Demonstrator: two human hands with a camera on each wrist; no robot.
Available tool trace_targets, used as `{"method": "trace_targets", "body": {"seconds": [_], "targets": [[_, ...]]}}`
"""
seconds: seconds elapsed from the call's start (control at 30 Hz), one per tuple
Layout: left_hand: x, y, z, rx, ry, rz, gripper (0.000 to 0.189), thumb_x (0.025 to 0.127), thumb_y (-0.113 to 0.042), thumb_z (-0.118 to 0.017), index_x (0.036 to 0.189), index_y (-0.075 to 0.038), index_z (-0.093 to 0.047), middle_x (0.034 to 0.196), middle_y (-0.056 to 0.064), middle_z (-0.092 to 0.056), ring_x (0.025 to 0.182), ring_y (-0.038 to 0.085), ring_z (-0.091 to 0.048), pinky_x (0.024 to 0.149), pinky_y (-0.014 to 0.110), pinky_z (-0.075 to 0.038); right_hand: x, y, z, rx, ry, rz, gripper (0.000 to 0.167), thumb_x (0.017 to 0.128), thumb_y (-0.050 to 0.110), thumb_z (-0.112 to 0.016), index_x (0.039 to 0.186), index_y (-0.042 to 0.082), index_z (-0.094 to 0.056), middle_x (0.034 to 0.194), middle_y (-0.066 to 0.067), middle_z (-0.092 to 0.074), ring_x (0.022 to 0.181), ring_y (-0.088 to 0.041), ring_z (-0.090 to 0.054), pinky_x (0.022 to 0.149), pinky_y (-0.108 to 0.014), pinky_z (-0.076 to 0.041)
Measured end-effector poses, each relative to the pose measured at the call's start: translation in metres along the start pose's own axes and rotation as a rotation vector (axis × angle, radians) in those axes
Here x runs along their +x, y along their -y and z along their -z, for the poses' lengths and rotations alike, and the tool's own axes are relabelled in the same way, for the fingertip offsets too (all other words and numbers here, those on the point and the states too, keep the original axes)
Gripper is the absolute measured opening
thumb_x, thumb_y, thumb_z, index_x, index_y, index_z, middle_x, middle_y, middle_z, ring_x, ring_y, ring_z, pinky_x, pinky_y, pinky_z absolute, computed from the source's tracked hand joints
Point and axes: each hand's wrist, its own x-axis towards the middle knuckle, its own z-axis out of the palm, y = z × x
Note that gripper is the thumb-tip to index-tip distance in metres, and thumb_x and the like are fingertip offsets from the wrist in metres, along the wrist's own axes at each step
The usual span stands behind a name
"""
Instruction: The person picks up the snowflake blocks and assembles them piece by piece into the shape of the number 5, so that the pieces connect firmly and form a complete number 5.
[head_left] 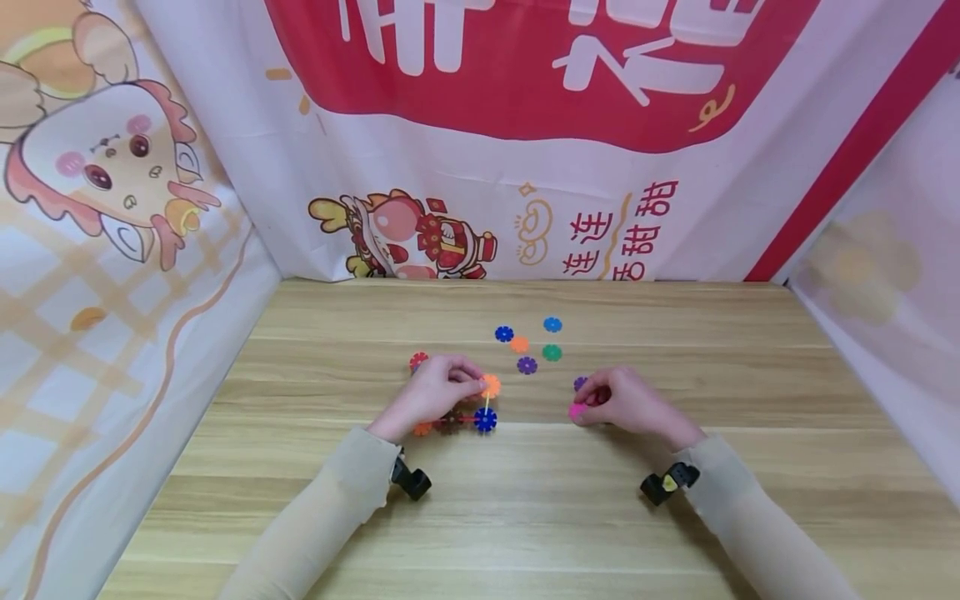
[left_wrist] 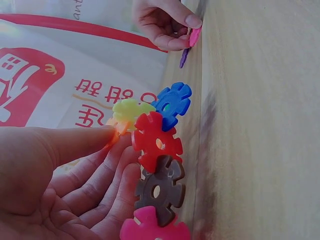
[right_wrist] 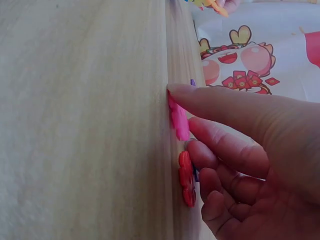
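My left hand [head_left: 441, 388] pinches an orange notched disc [head_left: 491, 385] between thumb and fingers. That disc belongs to a chain of interlocked plastic discs: in the left wrist view a yellow disc [left_wrist: 131, 107], a blue disc [left_wrist: 172, 104], a red disc [left_wrist: 156, 142], a brown disc [left_wrist: 162, 190] and a pink disc [left_wrist: 150, 227] follow one another. The hand covers part of this chain in the head view. To the right, my right hand [head_left: 626, 402] holds a loose pink disc [right_wrist: 179, 120] by its edge, low over the tabletop. Beside its fingers lies a red disc [right_wrist: 186, 180].
Loose discs lie on the wooden table [head_left: 525, 517] beyond the hands: a dark blue one [head_left: 504, 333], an orange one [head_left: 520, 343], a light blue one [head_left: 552, 324], a green one [head_left: 552, 352] and a purple one [head_left: 527, 365]. Printed cloth [head_left: 450, 158] hangs behind the table.
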Motion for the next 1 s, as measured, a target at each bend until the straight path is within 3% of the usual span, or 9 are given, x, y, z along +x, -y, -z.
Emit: {"method": "trace_targets", "body": {"seconds": [0.23,0.4,0.6,1.0], "targets": [[0.001,0.002,-0.001,-0.009,0.003,-0.005,0.012,0.099,-0.02,-0.07,0.107,-0.012,-0.073,0.091,-0.001,-0.071,0.081,0.021,-0.065,0.068,0.034,-0.053,0.001,0.0,-0.004,0.077,0.008,0.024,0.02,0.086,0.022,-0.085,0.099,0.015,-0.071,0.089,-0.001,-0.068,0.082,-0.022,-0.06,0.069,-0.033,-0.051],[0.001,0.002,-0.001,-0.011,-0.002,-0.006,0.011,0.099,-0.02,-0.07,0.106,-0.012,-0.073,0.09,-0.002,-0.071,0.081,0.022,-0.065,0.067,0.034,-0.052,0.006,0.009,-0.006,0.163,-0.012,0.027,0.018,0.089,0.025,-0.082,0.103,0.017,-0.074,0.093,0.001,-0.072,0.087,-0.022,-0.065,0.075,-0.036,-0.053],[0.002,0.003,-0.001,-0.022,-0.002,-0.004,0.01,0.099,-0.019,-0.071,0.105,-0.012,-0.073,0.089,-0.002,-0.071,0.081,0.022,-0.066,0.068,0.034,-0.052,0.016,0.028,-0.008,0.182,-0.056,0.121,0.015,0.092,0.024,-0.08,0.105,0.02,-0.076,0.097,0.005,-0.074,0.092,-0.019,-0.068,0.083,-0.041,-0.054],[0.003,0.004,-0.001,-0.027,-0.001,-0.015,0.01,0.099,-0.019,-0.071,0.105,-0.012,-0.074,0.09,-0.002,-0.072,0.083,0.021,-0.067,0.072,0.034,-0.054,0.043,0.047,-0.023,0.275,-0.095,0.236,0.011,0.096,0.016,-0.074,0.107,0.018,-0.076,0.102,0.006,-0.074,0.095,-0.019,-0.069,0.084,-0.043,-0.055]]}}
